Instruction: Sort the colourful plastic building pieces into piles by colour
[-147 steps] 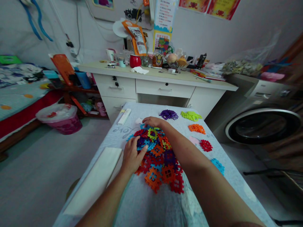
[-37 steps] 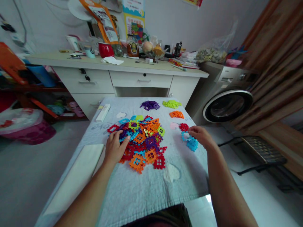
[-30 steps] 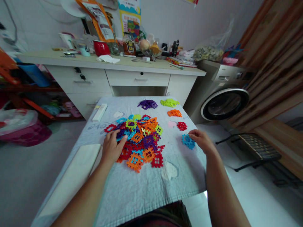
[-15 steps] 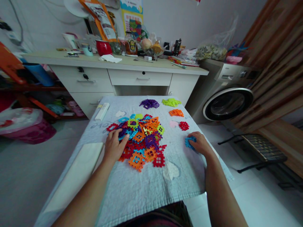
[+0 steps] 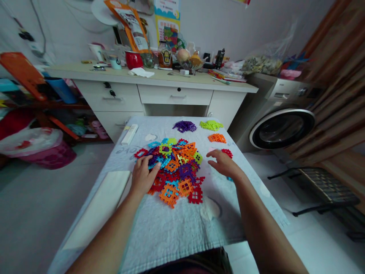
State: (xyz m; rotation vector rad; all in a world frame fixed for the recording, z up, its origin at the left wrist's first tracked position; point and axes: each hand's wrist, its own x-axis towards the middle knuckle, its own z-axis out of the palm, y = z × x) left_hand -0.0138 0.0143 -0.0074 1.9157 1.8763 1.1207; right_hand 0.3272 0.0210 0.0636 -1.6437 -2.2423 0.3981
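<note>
Across our table (image 5: 176, 228), purple pieces (image 5: 185, 126), lime pieces (image 5: 211, 125), orange pieces (image 5: 217, 138), red pieces (image 5: 227, 153) and mostly hidden blue pieces (image 5: 229, 178) already lie grouped; the large mixed heap (image 5: 173, 166) awaits sorting, our left hand (image 5: 143, 175) half-spread on it, our right hand (image 5: 224, 163) hovering splayed, neither visibly gripping anything

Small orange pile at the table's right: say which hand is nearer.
Right. The right hand is on the near side of the small orange pile, apart from it; the left hand is farther off, at the left edge of the mixed heap.
</note>
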